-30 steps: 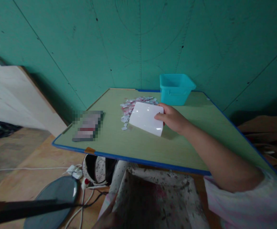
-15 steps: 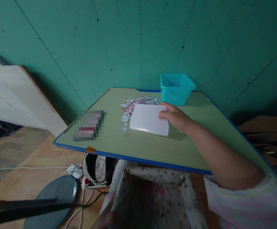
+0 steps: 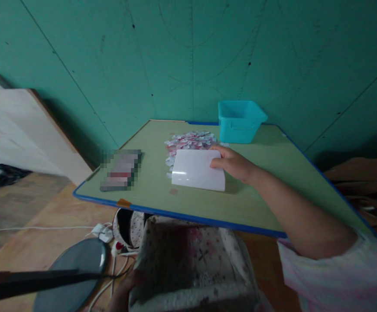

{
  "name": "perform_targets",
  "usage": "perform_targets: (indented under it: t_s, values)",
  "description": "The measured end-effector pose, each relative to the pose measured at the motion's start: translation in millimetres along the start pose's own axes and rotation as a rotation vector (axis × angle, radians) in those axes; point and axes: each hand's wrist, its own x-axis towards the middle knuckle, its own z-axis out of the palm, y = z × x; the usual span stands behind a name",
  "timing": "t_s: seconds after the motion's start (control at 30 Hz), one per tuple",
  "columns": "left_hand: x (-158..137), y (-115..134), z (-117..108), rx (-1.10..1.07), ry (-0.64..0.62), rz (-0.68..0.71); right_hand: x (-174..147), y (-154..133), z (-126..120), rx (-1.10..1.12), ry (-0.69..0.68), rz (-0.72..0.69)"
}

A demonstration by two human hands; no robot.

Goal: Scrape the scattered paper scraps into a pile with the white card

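My right hand (image 3: 232,164) pinches the right edge of a white glossy sheet (image 3: 196,170), thumb on top. The sheet is slightly curved and held over the table (image 3: 253,208), partly covering a pile of small white and pink paper scraps (image 3: 191,139). Low in the view, my left hand (image 3: 125,288) grips the left side of a pale, patterned cloth bin (image 3: 237,255) below the table's front edge. Its fingers are partly hidden and dim. The bin's inside is dark, with reddish marks.
A turquoise plastic tub (image 3: 238,125) stands at the back of the table, against the green wall (image 3: 188,56). A blurred-out flat object (image 3: 121,170) lies at left. On the floor are a grey round stool top (image 3: 74,268), white cables (image 3: 113,260) and a dotted bag (image 3: 126,229).
The white sheet has come nearer and slightly left with my right hand. The cloth bin has tilted and shifted left, and my left hand has moved left with it.
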Motion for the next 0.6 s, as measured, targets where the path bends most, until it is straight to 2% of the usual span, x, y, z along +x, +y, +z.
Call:
perform_targets:
  t_s: [0.13,0.3,0.47,0.6]
  values:
    - [1,8,6,-0.058,0.008,0.096,-2,-4,4,0.056,-0.058,0.066]
    - [3,13,12,-0.195,0.012,0.079,0,1,2,0.014,-0.049,-0.01]
    - [0,17,18,-0.187,-0.021,0.125,5,13,4,-0.031,-0.14,-0.005]
    - [-3,17,21,-0.142,-0.067,0.148,1,10,9,-0.034,-0.207,-0.004]
